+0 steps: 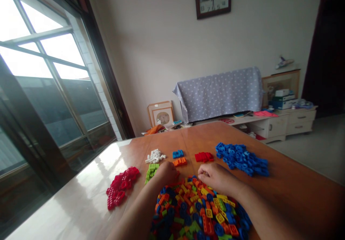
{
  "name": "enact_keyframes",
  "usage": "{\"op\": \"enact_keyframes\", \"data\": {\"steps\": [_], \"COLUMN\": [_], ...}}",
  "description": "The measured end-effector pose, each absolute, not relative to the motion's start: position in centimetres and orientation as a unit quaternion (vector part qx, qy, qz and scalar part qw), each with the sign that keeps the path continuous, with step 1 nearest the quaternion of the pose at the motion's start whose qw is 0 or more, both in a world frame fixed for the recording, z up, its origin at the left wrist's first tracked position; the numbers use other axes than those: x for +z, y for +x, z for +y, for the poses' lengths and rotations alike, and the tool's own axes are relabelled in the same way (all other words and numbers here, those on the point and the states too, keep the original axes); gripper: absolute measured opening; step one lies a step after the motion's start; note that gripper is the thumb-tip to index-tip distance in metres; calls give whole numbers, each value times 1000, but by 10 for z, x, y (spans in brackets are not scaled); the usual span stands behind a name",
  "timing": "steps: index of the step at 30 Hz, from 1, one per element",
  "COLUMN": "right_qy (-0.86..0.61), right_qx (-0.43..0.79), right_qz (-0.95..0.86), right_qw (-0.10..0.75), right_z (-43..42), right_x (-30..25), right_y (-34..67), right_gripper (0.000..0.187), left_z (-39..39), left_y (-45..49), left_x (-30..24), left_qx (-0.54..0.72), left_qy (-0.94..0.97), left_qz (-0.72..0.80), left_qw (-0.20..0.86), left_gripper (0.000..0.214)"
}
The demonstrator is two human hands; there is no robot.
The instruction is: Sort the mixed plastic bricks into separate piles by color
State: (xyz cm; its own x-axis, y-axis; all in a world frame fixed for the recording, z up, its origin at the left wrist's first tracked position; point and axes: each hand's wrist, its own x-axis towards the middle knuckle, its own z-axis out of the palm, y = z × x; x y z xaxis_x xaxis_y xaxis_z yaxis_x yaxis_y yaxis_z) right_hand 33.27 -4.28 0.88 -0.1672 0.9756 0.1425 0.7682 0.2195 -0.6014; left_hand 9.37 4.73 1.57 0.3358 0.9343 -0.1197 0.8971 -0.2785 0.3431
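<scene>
Hundreds of mixed bricks in one multicolour pile (199,211) at the near edge of the wooden table (296,197). Left hand (167,173) at the pile's far left edge, fingers curled; grasp cannot be told. Right hand (218,179) at the pile's far right edge, fingers bent down onto bricks, hold unclear too. Beyond the pile: orange group (180,162), green group (151,171), white group (155,156), small blue group (178,154), small red group (204,157). Right of the pile and farther off, blue heap (242,158); left of the pile, red heap (121,186).

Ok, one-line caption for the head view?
Left hand and right hand at a mixed brick pile, sorted blue pile beyond.
</scene>
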Motion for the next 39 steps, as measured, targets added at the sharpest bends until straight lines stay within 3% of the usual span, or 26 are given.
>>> {"op": "enact_keyframes", "data": {"steps": [3, 9, 15, 22, 39], "right_qy": [-587, -586, -586, -584, -584], "right_qx": [201, 201, 202, 197, 191], "right_qz": [-740, -740, -740, -743, -740], "right_qw": [259, 261, 261, 262, 273], "right_z": [-43, -45, -46, -47, -44], "right_x": [9, 11, 13, 13, 10], "right_y": [333, 332, 331, 331, 330], "right_gripper": [19, 18, 18, 18, 17], "left_z": [51, 52, 54, 78, 98], "left_y": [92, 91, 95, 93, 104], "left_x": [11, 5, 3, 9, 2], "left_qx": [66, 86, 109, 169, 174], "left_qy": [789, 788, 774, 727, 723], "left_qz": [589, 590, 607, 653, 649], "left_qw": [161, 153, 139, 127, 161], "left_gripper": [18, 34, 18, 27, 19]}}
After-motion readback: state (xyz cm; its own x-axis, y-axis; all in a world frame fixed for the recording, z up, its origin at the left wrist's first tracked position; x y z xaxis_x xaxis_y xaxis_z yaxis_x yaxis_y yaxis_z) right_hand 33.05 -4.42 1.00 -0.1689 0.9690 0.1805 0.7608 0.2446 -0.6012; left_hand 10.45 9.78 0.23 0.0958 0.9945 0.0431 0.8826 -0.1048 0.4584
